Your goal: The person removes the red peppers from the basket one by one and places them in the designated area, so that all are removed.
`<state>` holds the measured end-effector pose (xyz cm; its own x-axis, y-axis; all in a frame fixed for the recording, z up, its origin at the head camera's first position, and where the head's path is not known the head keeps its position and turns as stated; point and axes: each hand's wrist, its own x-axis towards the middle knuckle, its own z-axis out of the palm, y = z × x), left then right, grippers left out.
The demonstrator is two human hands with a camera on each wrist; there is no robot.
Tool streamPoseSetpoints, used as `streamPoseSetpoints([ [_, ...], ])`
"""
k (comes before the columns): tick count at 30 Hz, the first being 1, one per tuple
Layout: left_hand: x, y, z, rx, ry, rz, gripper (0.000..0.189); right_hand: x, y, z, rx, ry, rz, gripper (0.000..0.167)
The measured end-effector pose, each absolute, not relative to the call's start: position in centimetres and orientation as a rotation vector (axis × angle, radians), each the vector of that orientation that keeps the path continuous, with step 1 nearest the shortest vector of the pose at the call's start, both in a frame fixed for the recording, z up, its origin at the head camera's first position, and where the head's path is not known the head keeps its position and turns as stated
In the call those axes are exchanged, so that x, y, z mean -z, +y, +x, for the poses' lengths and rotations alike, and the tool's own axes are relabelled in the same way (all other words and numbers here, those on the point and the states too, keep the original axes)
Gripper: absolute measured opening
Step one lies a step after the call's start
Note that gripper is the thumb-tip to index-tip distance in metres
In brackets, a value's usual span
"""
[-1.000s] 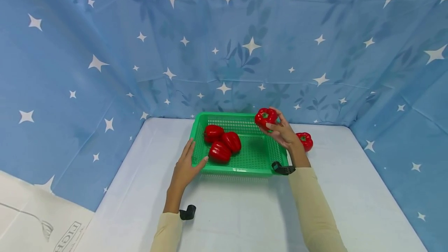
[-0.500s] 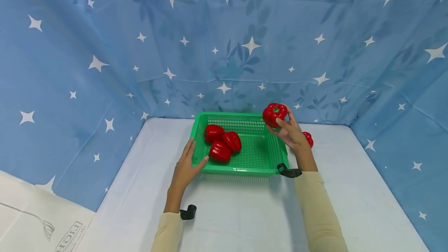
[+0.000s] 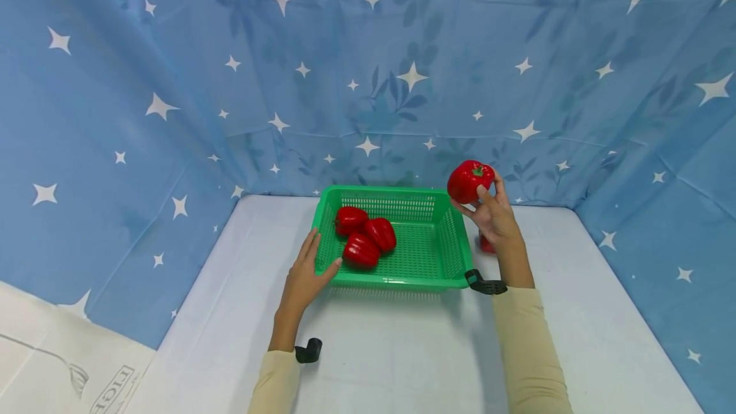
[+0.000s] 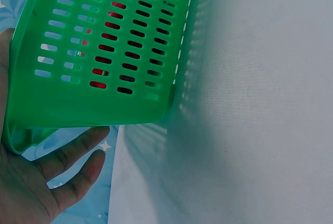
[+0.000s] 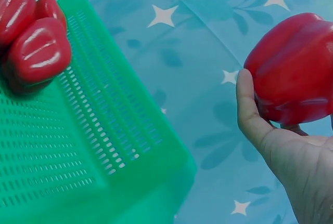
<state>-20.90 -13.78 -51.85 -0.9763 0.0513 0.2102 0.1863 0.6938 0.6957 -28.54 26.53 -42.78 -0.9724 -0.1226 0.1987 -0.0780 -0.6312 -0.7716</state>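
In the head view, a green plastic basket (image 3: 402, 282) holds three red bell peppers, one at the back left (image 3: 349, 219), one to its right (image 3: 381, 234) and one in front (image 3: 361, 251). My left hand (image 3: 303, 278) rests at the basket's front left corner, thumb over the rim; the left wrist view has its fingers (image 4: 78, 182) extended outside the wall. My right hand (image 3: 496, 216) grips another red bell pepper (image 3: 467, 183) above the basket's right rim, stem towards me. Behind that wrist, one more red pepper (image 3: 487, 245) lies on the table, mostly hidden.
The basket stands on a white-covered table (image 3: 385, 350) near its back edge. Blue star-patterned curtains (image 3: 368, 75) rise behind it and on both sides. Black wrist cameras (image 3: 308, 351) sit on both wrists.
My right hand has carried its pepper rightward and slightly up, from over the basket to its right rim. The wrist now covers most of the table pepper. My left hand has stayed put.
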Motion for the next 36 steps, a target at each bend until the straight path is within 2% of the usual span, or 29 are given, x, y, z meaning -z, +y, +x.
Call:
streamPoseSetpoints([
  [12,51.7,-13.8,-20.7,1.164,-2.725,-0.197,0.085,42.1,29.3,-27.4,2.884,1.413,-0.366,0.055],
  [25,51.9,-13.8,-20.9,1.162,-2.712,-0.205,0.086,41.8,32.3,-25.8,3.086,1.345,-0.239,0.056],
  [31,51.7,-13.8,-20.8,1.167,-2.722,-0.195,0.086,42.4,33.7,-25.2,3.193,1.328,-0.039,0.059],
  [36,51.7,-13.9,-20.8,1.178,-2.728,-0.187,0.087,43.2,35.0,-24.8,3.278,1.266,0.271,0.062],
])
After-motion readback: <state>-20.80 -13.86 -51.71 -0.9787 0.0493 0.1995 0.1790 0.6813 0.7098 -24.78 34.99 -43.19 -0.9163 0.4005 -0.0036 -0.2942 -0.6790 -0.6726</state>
